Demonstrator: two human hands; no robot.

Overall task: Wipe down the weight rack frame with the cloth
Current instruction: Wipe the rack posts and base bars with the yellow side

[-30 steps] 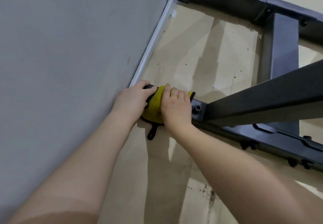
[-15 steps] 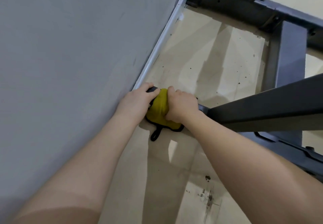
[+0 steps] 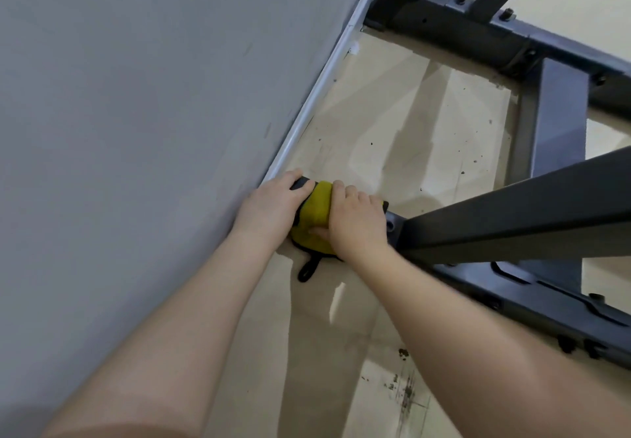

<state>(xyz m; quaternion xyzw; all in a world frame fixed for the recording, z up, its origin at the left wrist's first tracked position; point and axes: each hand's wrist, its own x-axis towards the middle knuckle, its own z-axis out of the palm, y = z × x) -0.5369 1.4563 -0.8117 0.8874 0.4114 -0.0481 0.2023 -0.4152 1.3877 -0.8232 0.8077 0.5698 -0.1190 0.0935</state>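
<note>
Down at floor level, where the weight rack frame (image 3: 532, 287) ends just beside the grey wall (image 3: 136, 130), both hands work the yellow cloth (image 3: 316, 213) over the tip of the base bar. That cloth is draped across the top of the bar and hangs down its near side, its black hanging loop (image 3: 307, 271) trailing onto the floor (image 3: 409, 123) — wrapped so, it seems, to rub top and side in one pass. The right hand (image 3: 356, 224) grips it, fingers curled over the top and thumb pressed against the near face. The left hand (image 3: 273, 207) curls round the bare end of the bar next to the wall, thumb touching the cloth's edge, probably to steady the bar and keep the fabric from sliding off. A slanted dark strut (image 3: 512, 212) rises from the bar just right of the right hand, which likely explains the cramped grip. Compared with half a second ago, the right hand sits a little flatter with its fingers spread further along the cloth, and the bolted bracket beside the strut shows again; the left hand's hold looks unchanged.
</note>
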